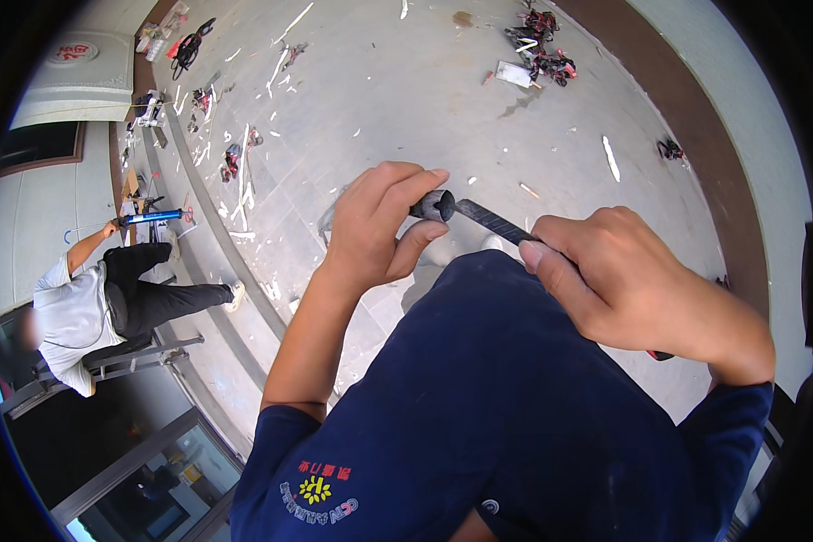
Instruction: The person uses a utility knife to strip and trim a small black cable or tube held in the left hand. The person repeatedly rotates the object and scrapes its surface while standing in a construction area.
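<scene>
My left hand is closed round a short dark grey tube, its thumb and index finger gripping it. The tube's hollow end faces right, and its rim looks jagged. In my right hand is a snap-off utility knife with a black, slanted-segment blade. My thumb presses along the knife near the base of the blade; the handle is hidden in the fist. The blade's tip points up and left and lies very near the tube's hollow end; whether they touch I cannot tell. Both hands are in front of my dark blue shirt.
To the left, another person holds a blue caulking gun by a metal railing and steps. White strips litter the grey tiled floor. Tangled black and red gear lies at the far right, a black cable far left.
</scene>
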`<state>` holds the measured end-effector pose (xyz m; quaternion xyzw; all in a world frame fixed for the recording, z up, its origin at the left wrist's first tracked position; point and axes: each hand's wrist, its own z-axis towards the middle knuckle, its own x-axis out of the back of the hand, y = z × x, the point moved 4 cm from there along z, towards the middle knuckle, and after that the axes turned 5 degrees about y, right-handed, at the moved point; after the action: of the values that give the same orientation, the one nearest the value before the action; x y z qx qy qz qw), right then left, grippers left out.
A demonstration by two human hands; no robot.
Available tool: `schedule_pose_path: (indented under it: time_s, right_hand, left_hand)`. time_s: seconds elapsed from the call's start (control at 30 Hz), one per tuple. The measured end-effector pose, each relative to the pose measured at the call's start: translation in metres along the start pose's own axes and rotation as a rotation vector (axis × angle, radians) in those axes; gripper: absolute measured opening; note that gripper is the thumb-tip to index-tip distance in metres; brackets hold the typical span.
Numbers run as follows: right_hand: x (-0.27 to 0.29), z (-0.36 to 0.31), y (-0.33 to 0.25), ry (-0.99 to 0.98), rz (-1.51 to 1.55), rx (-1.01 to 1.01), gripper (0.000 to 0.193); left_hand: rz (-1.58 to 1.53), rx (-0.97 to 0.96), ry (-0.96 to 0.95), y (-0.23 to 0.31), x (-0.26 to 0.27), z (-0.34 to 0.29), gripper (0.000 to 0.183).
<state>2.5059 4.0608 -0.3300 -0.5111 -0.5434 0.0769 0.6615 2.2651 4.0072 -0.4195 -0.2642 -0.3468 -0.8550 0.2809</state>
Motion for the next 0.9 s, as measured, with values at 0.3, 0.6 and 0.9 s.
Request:
schedule_pose_path:
  time_s: [0.3,0.6,0.9]
  right_hand:
    - [-0.015,-0.007,0.013,0.049,-0.309,0.040,0.030]
    - [-0.031,0.000,0.030,0.023,-0.332,0.076,0.027]
    - [-0.015,0.010,0.030,-0.251,-0.352,0.032,0.029]
  left_hand:
    - [0.095,0.029,0.015,0.026,-0.020,-0.004,0.040]
    - [-0.025,0.031,-0.109,0.027,-0.032,0.001,0.038]
    - [-0.066,-0.033,-0.107,0.021,-0.034,0.005,0.037]
